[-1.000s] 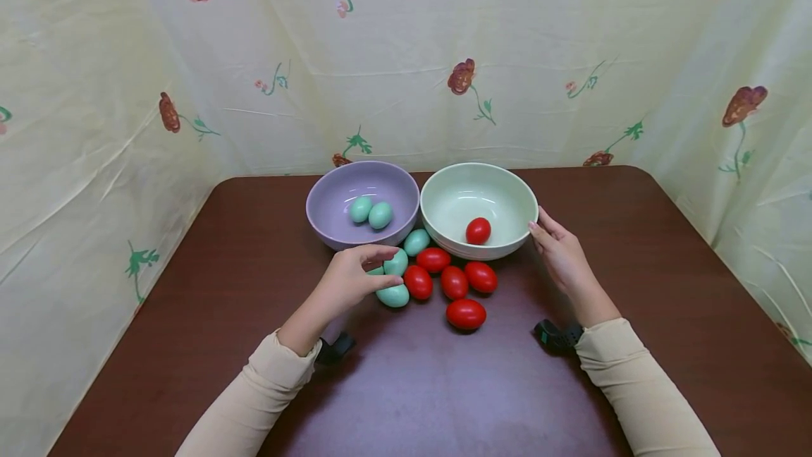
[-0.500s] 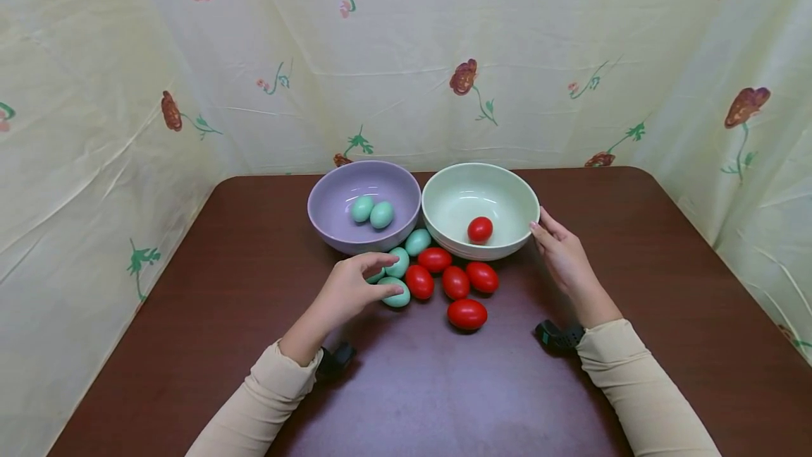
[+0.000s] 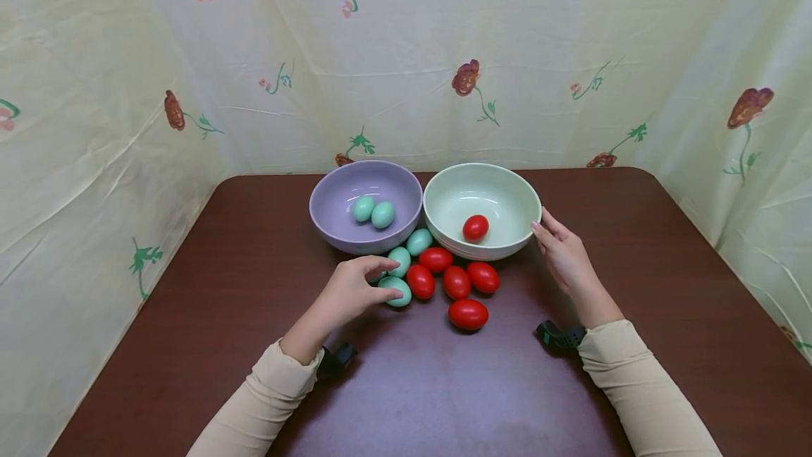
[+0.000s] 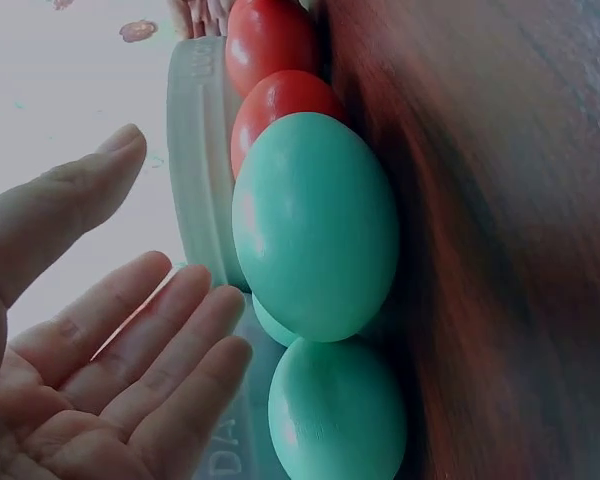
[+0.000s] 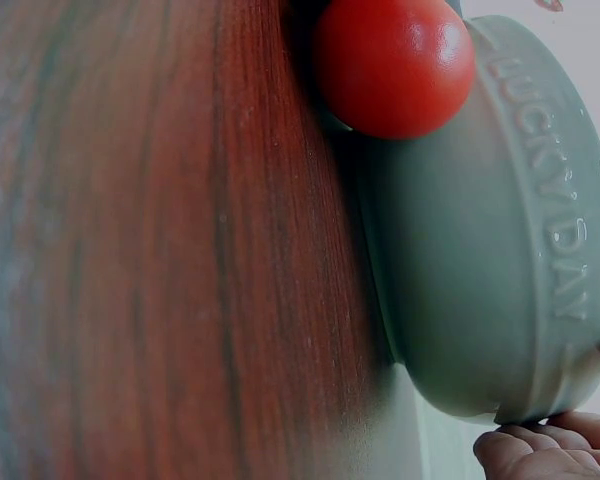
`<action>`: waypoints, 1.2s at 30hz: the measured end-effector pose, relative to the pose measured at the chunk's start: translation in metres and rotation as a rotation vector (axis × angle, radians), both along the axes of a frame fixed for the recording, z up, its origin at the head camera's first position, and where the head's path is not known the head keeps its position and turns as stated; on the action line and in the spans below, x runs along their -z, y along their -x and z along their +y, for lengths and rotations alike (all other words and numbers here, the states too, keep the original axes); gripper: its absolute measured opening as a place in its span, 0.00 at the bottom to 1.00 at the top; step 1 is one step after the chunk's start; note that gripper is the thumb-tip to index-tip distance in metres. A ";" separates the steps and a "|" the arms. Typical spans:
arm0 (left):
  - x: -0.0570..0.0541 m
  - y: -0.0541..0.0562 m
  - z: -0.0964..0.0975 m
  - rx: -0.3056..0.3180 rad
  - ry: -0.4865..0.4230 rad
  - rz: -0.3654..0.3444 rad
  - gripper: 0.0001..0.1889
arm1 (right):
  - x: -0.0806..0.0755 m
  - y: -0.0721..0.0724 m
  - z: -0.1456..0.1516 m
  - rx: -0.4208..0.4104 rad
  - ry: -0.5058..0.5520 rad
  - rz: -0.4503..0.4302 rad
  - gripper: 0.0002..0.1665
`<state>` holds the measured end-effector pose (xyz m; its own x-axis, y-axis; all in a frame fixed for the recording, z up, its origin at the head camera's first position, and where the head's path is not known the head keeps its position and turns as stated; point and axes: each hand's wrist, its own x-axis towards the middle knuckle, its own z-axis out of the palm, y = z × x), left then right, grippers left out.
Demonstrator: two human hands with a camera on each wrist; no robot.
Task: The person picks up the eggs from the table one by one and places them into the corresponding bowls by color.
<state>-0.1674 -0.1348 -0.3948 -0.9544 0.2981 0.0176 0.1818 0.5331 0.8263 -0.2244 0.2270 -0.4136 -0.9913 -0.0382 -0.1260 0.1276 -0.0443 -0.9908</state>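
Observation:
My left hand [image 3: 350,291] hovers at the teal eggs with thumb and fingers spread apart. Nearest its thumb is a teal egg [image 3: 396,293]; in the left wrist view this egg [image 4: 315,230] stands clear of the open palm. Other teal eggs [image 3: 399,262] lie behind, one partly hidden by the fingers. My right hand [image 3: 564,259] holds the right side of the pale green bowl [image 3: 507,185], thumb at the rim and fingers along the outer wall. A red egg [image 3: 475,228] lies inside it. The purple bowl [image 3: 336,206] holds two teal eggs [image 3: 373,213].
Several red eggs [image 3: 456,282] cluster in front of the pale green bowl, the closest red egg [image 3: 468,314] a little apart. The two bowls stand side by side toward the back of the brown table [image 3: 254,259]. Flowered cloth [image 3: 406,55] hangs behind.
My left hand has drawn slightly down, and its fingertips have come off the rear teal eggs. Inside the pale green bowl the red egg has rocked a little. My right hand keeps its place.

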 end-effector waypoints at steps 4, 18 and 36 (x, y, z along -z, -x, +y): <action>0.000 0.000 -0.001 -0.002 0.020 0.000 0.24 | 0.000 0.000 0.000 -0.001 0.004 0.004 0.41; 0.003 0.001 -0.001 0.012 0.059 0.001 0.23 | -0.002 -0.001 -0.001 -0.004 0.005 0.001 0.41; 0.003 0.001 0.000 0.031 0.091 -0.034 0.20 | -0.002 -0.001 -0.001 -0.009 0.031 0.019 0.41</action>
<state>-0.1683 -0.1352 -0.3977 -0.9444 0.3260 -0.0434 0.1715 0.6007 0.7809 -0.2231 0.2259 -0.4117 -0.9931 -0.0508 -0.1057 0.1093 -0.0743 -0.9912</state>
